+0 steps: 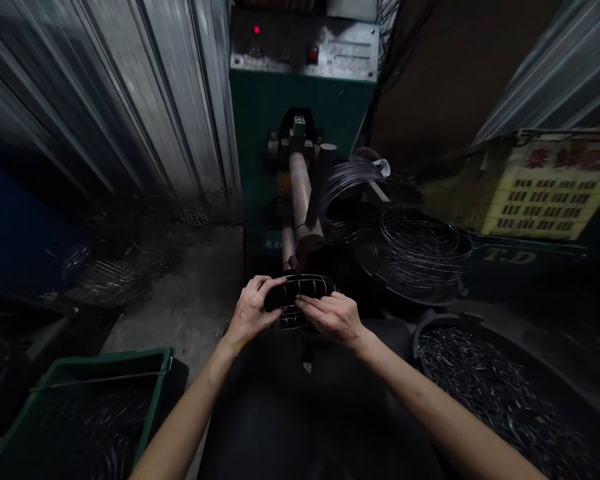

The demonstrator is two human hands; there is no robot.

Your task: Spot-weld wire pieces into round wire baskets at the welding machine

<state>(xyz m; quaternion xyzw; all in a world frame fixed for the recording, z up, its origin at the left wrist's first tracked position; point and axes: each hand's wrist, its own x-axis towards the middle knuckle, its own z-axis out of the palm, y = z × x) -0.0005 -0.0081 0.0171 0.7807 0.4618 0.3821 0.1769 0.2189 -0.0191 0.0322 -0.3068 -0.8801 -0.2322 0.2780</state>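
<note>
An oval wire basket (300, 321) is held low in front of the machine's electrode arms. Its left end sits between the thumb and fingers of my left hand (253, 308). My right hand (333, 317) grips the right side, with its fingertips pointing inward over the wires. Just above the basket, the lower arm tip of the green machine (260, 107) comes close to the far rim; whether they touch is hard to tell. The thick upper arm (301, 190) points down toward my hands.
Wire coils (420, 243) lie right of the machine. A black tub (430, 320) of small metal pieces stands at lower right, a green crate (165, 373) at lower left. A yellow crate (545, 200) is at right, corrugated metal sheets (155, 80) at upper left.
</note>
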